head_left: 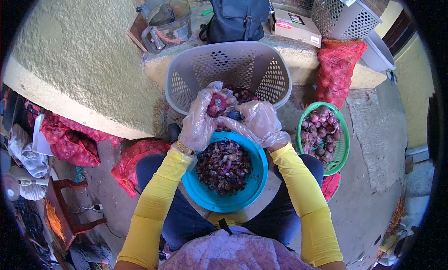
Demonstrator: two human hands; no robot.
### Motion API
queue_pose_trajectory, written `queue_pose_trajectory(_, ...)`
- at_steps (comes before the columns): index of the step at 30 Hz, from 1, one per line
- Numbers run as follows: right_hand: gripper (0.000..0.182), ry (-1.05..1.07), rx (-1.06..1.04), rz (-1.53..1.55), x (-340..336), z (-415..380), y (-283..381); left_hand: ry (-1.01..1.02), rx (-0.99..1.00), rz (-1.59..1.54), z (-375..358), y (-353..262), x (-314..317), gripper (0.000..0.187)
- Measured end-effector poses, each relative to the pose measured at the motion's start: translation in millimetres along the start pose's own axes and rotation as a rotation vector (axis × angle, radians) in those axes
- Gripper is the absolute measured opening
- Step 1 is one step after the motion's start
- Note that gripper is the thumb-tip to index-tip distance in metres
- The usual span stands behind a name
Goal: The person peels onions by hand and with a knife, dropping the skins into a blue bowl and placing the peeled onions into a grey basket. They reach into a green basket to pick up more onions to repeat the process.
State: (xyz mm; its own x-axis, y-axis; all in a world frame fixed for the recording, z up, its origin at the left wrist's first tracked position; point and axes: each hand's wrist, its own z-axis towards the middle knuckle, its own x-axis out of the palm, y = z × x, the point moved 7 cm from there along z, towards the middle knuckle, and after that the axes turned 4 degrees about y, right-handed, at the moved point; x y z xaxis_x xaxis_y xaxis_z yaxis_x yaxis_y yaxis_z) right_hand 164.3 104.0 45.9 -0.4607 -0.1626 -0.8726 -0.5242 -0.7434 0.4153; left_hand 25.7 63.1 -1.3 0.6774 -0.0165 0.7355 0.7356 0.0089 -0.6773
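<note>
My left hand (197,123), in a clear plastic glove, is closed around a red onion (217,105) with its root end showing. Close beside it, my gloved right hand (261,123) grips a small dark blue object (234,115) that looks like a handle; any blade is hidden. Both hands are above the near rim of a grey perforated basket (228,48), which has red onions (245,95) inside. Under them, between my knees, a blue basin (224,205) contains onion skins and trimmings (224,167).
To the right, a green basket (346,144) holds several red onions, with a red mesh sack (337,69) behind it. More red mesh sacks (70,139) lie left. A black backpack (238,15), a cardboard box (296,27) and a bucket (172,22) occupy the ledge ahead.
</note>
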Motion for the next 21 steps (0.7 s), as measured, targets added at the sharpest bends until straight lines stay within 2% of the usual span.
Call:
queue_pose_trajectory(1, 0.057, 0.000, 0.001, 0.000, 0.0, 0.1, -0.4, -0.019, -0.005, 0.010, -0.3, -0.3, -0.3, 0.034)
queue_pose_trajectory(3, 0.058, -0.177, -0.037, 0.073, -13.3, -0.8, 1.0, 0.009, 0.018, 0.015, 2.8, 1.3, -5.8, 0.036)
queue_pose_trajectory(6, 0.051, -0.180, -0.018, 0.110, -23.2, -1.2, 2.6, 0.043, 0.048, 0.015, 3.8, 1.2, -5.6, 0.039)
queue_pose_trajectory(10, 0.050, -0.198, -0.055, 0.046, -18.1, -1.4, 2.8, 0.065, 0.044, -0.020, 2.1, -0.2, -2.3, 0.033)
queue_pose_trajectory(16, 0.051, -0.211, -0.060, 0.132, -21.1, -0.2, 7.1, 0.069, 0.053, 0.008, 2.0, -2.5, 0.3, 0.032)
queue_pose_trajectory(21, 0.053, -0.158, 0.011, 0.095, -16.2, -0.4, 1.5, 0.058, 0.049, 0.009, 3.2, -1.0, -0.8, 0.035)
